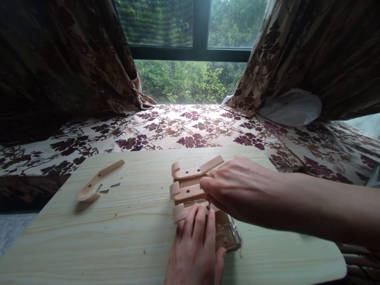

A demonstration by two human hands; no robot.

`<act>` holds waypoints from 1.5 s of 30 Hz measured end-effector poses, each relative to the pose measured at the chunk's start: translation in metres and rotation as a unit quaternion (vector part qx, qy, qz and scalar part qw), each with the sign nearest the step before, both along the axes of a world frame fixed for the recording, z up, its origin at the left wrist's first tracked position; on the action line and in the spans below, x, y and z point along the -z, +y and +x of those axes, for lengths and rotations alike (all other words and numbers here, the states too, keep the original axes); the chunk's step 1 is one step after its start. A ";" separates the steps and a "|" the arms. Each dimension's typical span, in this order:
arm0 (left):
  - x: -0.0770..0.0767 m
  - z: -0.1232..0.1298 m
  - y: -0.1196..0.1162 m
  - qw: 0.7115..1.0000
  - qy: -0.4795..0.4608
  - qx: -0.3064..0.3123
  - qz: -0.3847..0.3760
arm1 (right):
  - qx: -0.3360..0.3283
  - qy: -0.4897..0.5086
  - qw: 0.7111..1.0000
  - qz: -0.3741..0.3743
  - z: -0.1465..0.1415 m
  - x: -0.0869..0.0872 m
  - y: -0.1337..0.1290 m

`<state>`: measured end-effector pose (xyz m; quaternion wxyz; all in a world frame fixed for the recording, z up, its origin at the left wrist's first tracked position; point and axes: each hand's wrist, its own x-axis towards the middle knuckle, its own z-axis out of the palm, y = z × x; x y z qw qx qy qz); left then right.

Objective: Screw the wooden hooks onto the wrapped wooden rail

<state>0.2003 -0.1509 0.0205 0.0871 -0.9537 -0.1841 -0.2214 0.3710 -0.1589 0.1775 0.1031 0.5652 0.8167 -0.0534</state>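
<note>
Wooden hook (179, 213), the nearest of three on a brown board (221, 231), lay crosswise under the left hand, its curled end to the left. Farther left on the tabletop (133, 245), well apart, a loose hook (96, 181) rested beside loose screws (103, 191). The left hand (192, 245) was spread rather than clenched, fingers flat over the nearest hook, thumb by the board's near right part. Just off its index fingertip stood a dark screw (208, 206), close by the right hand's lower fingers. The right hand (227, 186) came in from the right above the hooks' right-hand portions, curled closed; what it grasped, if anything, could not be told. Both hands were near the screw, one on either side.
</note>
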 end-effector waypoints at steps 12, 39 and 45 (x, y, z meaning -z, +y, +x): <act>-0.002 0.001 -0.001 1.000 0.011 -0.010 -0.016 | -0.057 0.049 0.996 -0.043 0.001 -0.009 -0.007; -0.007 0.002 -0.005 1.000 0.024 -0.006 -0.008 | 0.002 0.002 1.000 0.010 0.001 -0.004 -0.003; -0.006 0.002 -0.005 1.000 0.018 -0.013 0.004 | -0.035 0.024 0.998 -0.041 0.000 -0.017 -0.007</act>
